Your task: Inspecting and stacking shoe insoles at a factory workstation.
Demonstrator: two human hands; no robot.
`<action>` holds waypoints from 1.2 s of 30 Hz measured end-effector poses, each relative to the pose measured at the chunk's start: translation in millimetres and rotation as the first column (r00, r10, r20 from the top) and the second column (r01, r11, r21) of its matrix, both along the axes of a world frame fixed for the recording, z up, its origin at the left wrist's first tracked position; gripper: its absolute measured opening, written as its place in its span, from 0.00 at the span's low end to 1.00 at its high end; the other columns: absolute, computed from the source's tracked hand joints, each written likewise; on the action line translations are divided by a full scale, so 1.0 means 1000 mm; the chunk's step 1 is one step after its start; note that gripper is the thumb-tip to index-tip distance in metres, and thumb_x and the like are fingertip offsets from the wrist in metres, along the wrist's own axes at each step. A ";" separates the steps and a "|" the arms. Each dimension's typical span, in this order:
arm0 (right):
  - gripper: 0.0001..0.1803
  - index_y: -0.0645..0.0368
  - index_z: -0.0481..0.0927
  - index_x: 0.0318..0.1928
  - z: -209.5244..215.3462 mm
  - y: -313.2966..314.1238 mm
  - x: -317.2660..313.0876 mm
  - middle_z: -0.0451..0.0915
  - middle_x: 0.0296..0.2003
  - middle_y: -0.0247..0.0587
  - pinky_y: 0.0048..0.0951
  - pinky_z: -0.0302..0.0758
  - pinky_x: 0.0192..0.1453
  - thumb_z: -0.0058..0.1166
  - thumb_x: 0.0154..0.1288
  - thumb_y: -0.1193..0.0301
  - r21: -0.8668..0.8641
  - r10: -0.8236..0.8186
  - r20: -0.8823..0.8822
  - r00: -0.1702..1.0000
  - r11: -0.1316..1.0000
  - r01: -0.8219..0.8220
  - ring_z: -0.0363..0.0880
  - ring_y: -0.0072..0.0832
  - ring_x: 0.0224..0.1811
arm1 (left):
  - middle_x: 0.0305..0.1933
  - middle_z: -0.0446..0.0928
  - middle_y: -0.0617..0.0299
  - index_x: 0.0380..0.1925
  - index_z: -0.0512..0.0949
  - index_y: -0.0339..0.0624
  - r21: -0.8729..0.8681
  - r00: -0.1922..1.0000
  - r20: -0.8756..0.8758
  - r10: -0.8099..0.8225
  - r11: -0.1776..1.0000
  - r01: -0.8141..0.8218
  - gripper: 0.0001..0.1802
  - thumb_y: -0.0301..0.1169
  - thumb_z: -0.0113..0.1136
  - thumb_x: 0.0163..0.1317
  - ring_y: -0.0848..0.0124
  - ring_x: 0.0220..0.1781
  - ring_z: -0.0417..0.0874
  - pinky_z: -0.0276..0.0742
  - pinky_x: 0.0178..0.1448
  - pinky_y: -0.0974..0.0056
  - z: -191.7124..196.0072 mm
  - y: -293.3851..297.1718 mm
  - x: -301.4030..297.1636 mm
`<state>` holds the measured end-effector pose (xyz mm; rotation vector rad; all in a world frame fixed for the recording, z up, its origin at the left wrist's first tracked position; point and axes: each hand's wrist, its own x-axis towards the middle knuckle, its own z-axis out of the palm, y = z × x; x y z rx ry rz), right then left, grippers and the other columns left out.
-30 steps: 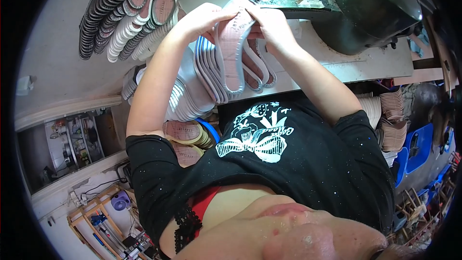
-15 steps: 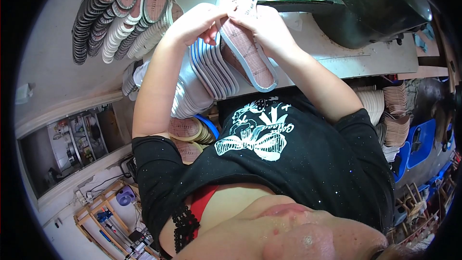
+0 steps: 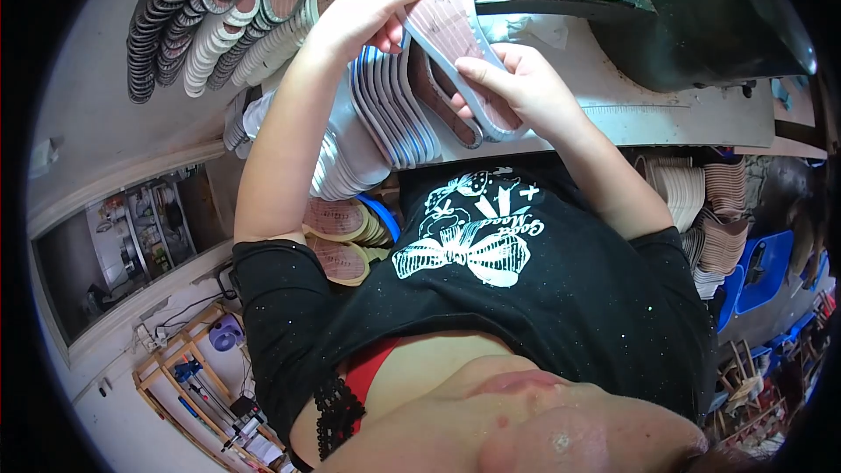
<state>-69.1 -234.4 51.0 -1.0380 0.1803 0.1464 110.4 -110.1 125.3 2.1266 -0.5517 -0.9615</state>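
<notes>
The left hand [image 3: 361, 16] and right hand [image 3: 530, 88] pinch one sole [image 3: 454, 33] between their fingers, over the worktop [image 3: 670, 120] — a slack grip could drop it against the row of soles [image 3: 396, 109].

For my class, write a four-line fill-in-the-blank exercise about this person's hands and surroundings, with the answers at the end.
1. The left hand lays its ____ on the insole.
2. The insole's end nearer the shirt is in the ____.
3. The shirt's main colour is ____.
4. Insole stacks fill the picture's upper ____ corner.

Answers: thumb; right hand; black; left.
</notes>
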 end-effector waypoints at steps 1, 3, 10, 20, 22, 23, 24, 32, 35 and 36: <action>0.16 0.64 0.76 0.40 0.000 0.000 -0.001 0.81 0.28 0.40 0.20 0.77 0.31 0.52 0.67 0.61 0.001 0.001 -0.001 1.000 1.000 -0.001 0.81 0.21 0.26 | 0.10 0.70 0.65 0.17 0.77 0.41 0.001 1.000 -0.001 0.001 1.000 -0.001 0.26 0.54 0.61 0.56 0.79 0.10 0.72 0.70 0.16 0.77 -0.001 0.001 0.002; 0.16 0.64 0.75 0.41 0.000 0.000 -0.004 0.81 0.27 0.40 0.20 0.77 0.30 0.52 0.67 0.61 0.053 0.007 -0.008 1.000 0.999 -0.007 0.81 0.21 0.25 | 0.10 0.70 0.65 0.16 0.76 0.42 -0.009 1.000 0.014 -0.007 1.000 0.008 0.27 0.56 0.61 0.55 0.80 0.10 0.71 0.70 0.16 0.77 -0.004 0.003 0.008; 0.18 0.62 0.76 0.38 0.008 -0.004 -0.024 0.79 0.21 0.35 0.15 0.70 0.22 0.50 0.68 0.57 -0.040 0.003 -0.088 0.996 0.999 -0.006 0.75 0.15 0.18 | 0.15 0.74 0.63 0.21 0.77 0.39 0.005 0.999 -0.010 -0.036 0.999 0.037 0.23 0.49 0.60 0.59 0.77 0.16 0.77 0.76 0.23 0.75 -0.002 -0.005 0.025; 0.20 0.57 0.76 0.23 0.000 0.012 0.006 0.69 0.12 0.24 0.15 0.59 0.19 0.51 0.67 0.57 -0.196 -0.272 0.063 0.960 0.940 0.279 0.62 0.10 0.13 | 0.12 0.70 0.69 0.25 0.81 0.41 -0.244 0.980 -0.002 0.200 0.950 -0.195 0.19 0.46 0.58 0.61 0.80 0.10 0.64 0.57 0.14 0.74 -0.005 -0.024 0.039; 0.20 0.58 0.76 0.24 0.005 0.012 0.019 0.69 0.12 0.24 0.14 0.59 0.19 0.50 0.67 0.57 -0.208 -0.217 0.097 0.971 0.950 0.233 0.63 0.10 0.13 | 0.21 0.75 0.67 0.36 0.80 0.39 -0.388 0.960 -0.122 0.252 0.878 -0.280 0.16 0.42 0.54 0.64 0.78 0.16 0.71 0.65 0.18 0.73 0.001 -0.022 0.031; 0.19 0.58 0.76 0.24 0.005 0.010 0.024 0.69 0.12 0.24 0.14 0.59 0.19 0.50 0.67 0.58 -0.216 -0.184 0.120 0.976 0.954 0.207 0.63 0.10 0.13 | 0.21 0.75 0.67 0.36 0.80 0.39 -0.391 0.964 -0.125 0.236 0.881 -0.266 0.16 0.42 0.54 0.64 0.78 0.16 0.71 0.65 0.18 0.73 -0.005 -0.025 0.026; 0.19 0.59 0.77 0.25 0.008 0.009 0.027 0.70 0.13 0.25 0.14 0.59 0.19 0.50 0.68 0.58 -0.167 -0.180 0.151 0.972 0.964 0.205 0.64 0.10 0.13 | 0.27 0.76 0.65 0.40 0.78 0.38 -0.606 0.950 -0.239 0.200 0.734 -0.306 0.15 0.40 0.54 0.64 0.76 0.22 0.75 0.70 0.25 0.72 -0.016 -0.027 0.020; 0.38 0.66 0.76 0.37 0.041 0.037 0.014 0.78 0.20 0.41 0.14 0.66 0.20 0.23 0.72 0.43 0.167 0.039 0.300 0.953 0.982 -0.092 0.69 0.16 0.15 | 0.37 0.68 0.54 0.56 0.58 0.22 -0.726 0.654 -0.684 -0.322 0.214 -0.654 0.24 0.27 0.43 0.63 0.65 0.42 0.71 0.72 0.52 0.61 -0.029 0.035 -0.044; 0.35 0.68 0.74 0.40 0.041 0.048 0.006 0.79 0.22 0.45 0.16 0.67 0.21 0.24 0.73 0.46 0.157 0.080 0.305 0.949 0.979 -0.133 0.70 0.18 0.15 | 0.35 0.68 0.54 0.55 0.60 0.22 -0.598 0.506 -0.769 -0.391 0.161 -0.785 0.22 0.28 0.43 0.64 0.66 0.39 0.71 0.74 0.52 0.61 -0.045 0.047 -0.049; 0.30 0.67 0.73 0.40 0.042 0.049 0.004 0.80 0.23 0.47 0.17 0.68 0.21 0.28 0.74 0.50 0.155 0.098 0.307 0.947 0.976 -0.151 0.72 0.20 0.15 | 0.35 0.70 0.55 0.55 0.60 0.24 -0.627 0.518 -0.743 -0.423 0.170 -0.760 0.21 0.26 0.42 0.66 0.67 0.39 0.75 0.75 0.52 0.61 -0.044 0.048 -0.053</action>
